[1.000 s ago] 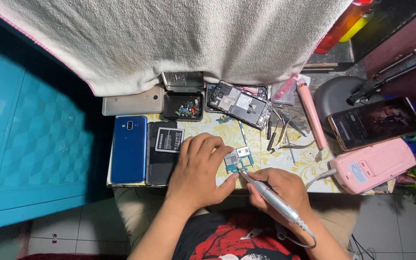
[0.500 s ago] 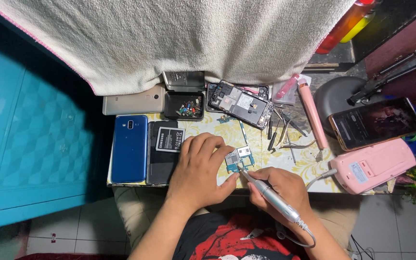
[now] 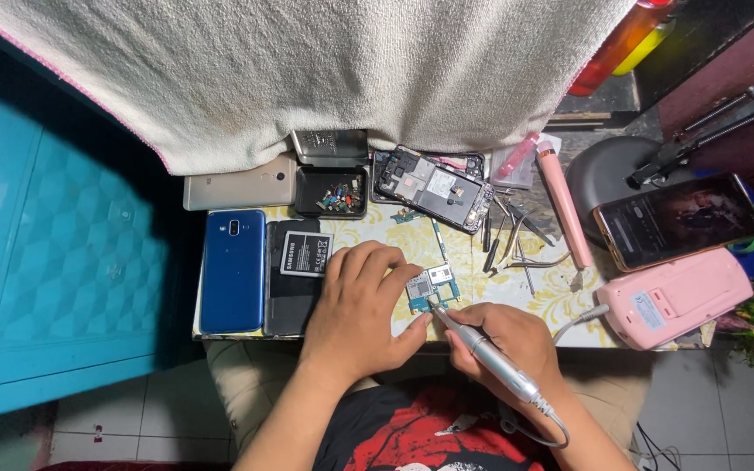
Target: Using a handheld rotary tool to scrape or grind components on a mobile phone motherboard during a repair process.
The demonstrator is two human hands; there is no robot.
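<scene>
Blue-green circuit board (image 3: 430, 291) lies near the front edge of the patterned table (image 3: 560, 301), pinned flat under your left hand (image 3: 361, 307), fingers spread and pressing. Your right hand (image 3: 508, 342) grips a silver pen-shaped rotary tool (image 3: 488, 358), fingers closed around it, tip on the board. Judged light, stiff, fragile: hold it by its edges. Tweezers (image 3: 517, 240), a black battery (image 3: 305, 255) and blue phone (image 3: 233, 270) crowd both sides.

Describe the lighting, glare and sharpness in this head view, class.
Head view: bright, even light on the table and towel; the top right corner is dark; glare on the lit phone; both hands, left and right, and the circuit board look sharp, with no motion blur.
</scene>
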